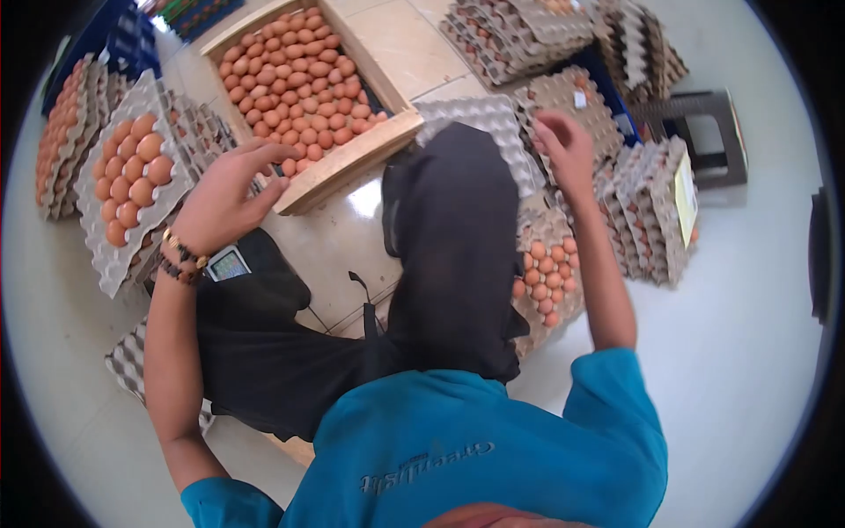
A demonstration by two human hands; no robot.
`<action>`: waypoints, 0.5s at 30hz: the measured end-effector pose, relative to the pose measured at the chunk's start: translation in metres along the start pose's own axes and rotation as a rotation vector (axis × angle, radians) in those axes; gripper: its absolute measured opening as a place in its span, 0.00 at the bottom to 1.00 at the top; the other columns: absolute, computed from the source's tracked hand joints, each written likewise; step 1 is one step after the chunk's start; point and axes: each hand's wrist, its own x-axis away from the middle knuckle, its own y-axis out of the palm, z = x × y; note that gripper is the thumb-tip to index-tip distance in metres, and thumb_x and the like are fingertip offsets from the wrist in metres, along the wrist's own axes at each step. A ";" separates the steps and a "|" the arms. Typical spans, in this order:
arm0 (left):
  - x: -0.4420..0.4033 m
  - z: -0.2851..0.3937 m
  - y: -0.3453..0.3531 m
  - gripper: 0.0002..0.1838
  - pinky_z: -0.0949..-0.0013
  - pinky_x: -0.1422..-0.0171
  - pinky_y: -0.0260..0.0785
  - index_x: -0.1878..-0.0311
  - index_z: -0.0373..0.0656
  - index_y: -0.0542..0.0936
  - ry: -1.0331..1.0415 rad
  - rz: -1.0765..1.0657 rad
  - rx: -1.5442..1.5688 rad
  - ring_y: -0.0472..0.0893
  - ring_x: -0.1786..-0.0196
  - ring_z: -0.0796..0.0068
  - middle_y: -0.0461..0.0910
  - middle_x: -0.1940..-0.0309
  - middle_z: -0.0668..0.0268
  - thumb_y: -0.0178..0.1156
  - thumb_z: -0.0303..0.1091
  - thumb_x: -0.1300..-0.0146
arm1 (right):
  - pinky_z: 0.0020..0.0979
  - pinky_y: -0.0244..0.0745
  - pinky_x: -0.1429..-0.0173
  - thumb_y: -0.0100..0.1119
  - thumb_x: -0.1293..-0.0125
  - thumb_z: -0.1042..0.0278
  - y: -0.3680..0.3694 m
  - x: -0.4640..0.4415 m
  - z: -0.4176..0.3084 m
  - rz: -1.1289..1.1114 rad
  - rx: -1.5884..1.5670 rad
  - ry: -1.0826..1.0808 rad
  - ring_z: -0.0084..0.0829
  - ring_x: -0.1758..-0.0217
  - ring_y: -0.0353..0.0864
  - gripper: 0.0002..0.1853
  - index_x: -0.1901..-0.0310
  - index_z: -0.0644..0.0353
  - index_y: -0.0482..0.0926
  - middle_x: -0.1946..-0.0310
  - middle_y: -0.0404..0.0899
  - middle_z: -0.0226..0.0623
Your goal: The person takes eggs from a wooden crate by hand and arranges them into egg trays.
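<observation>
My left hand (231, 189) is over the near left corner of a wooden crate (352, 163) full of brown eggs (299, 84). Its thumb and fingers are apart, with nothing seen between them. On the right, my right hand (566, 151) hangs beside a grey egg tray (493, 132) and a brown tray stack (607, 132). Its fingers are curled toward the thumb, and whether anything small is between them cannot be made out. A tray of brown eggs (132, 172) tops a stack left of my left hand.
More tray stacks stand at the upper right (519, 40), right (647, 211) and far left (70, 141). A tray with eggs (547, 277) lies by my right knee. A dark plastic stool (722, 141) stands at the right, and a blue crate (132, 40) at the upper left.
</observation>
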 end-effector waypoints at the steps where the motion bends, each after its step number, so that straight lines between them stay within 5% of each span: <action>1: -0.002 -0.009 0.003 0.17 0.61 0.43 0.71 0.46 0.37 0.78 0.015 0.001 -0.006 0.80 0.49 0.56 0.80 0.52 0.53 0.59 0.26 0.39 | 0.23 0.77 0.64 0.61 0.33 0.69 0.024 -0.035 -0.018 -0.190 0.030 -0.001 0.21 0.67 0.79 0.11 0.53 0.66 0.80 0.63 0.82 0.33; 5: -0.038 -0.049 0.014 0.16 0.58 0.47 0.74 0.47 0.37 0.79 -0.099 -0.284 -0.026 0.82 0.52 0.54 0.83 0.58 0.51 0.58 0.28 0.39 | 0.30 0.78 0.62 0.56 0.35 0.63 0.137 -0.132 -0.020 -0.786 0.294 -0.018 0.26 0.67 0.81 0.16 0.52 0.63 0.81 0.65 0.83 0.40; 6: -0.056 -0.057 0.017 0.16 0.59 0.49 0.75 0.48 0.36 0.79 -0.105 -0.336 -0.036 0.84 0.55 0.55 0.83 0.61 0.51 0.56 0.28 0.39 | 0.26 0.79 0.59 0.53 0.31 0.62 0.164 -0.150 -0.009 -0.986 0.396 0.029 0.22 0.61 0.80 0.15 0.49 0.60 0.79 0.61 0.80 0.34; 8: -0.090 -0.096 0.045 0.16 0.60 0.52 0.76 0.49 0.36 0.81 -0.170 -0.260 -0.038 0.85 0.58 0.57 0.84 0.62 0.52 0.55 0.29 0.39 | 0.29 0.79 0.60 0.52 0.35 0.61 0.213 -0.170 0.012 -1.261 0.554 0.029 0.27 0.61 0.80 0.17 0.50 0.61 0.80 0.62 0.79 0.35; 12: -0.139 -0.155 0.112 0.14 0.64 0.55 0.77 0.56 0.40 0.85 -0.357 -0.342 0.145 0.85 0.63 0.64 0.86 0.66 0.54 0.57 0.32 0.42 | 0.31 0.77 0.63 0.51 0.36 0.60 0.267 -0.178 0.044 -1.326 0.587 0.384 0.29 0.62 0.78 0.18 0.50 0.60 0.81 0.63 0.79 0.36; 15: -0.149 -0.190 0.169 0.19 0.63 0.48 0.77 0.50 0.40 0.83 -0.380 -0.178 0.314 0.85 0.56 0.61 0.85 0.59 0.54 0.61 0.39 0.43 | 0.32 0.75 0.50 0.49 0.32 0.64 0.284 -0.191 0.097 -1.364 0.545 0.254 0.31 0.55 0.77 0.17 0.49 0.67 0.78 0.58 0.78 0.38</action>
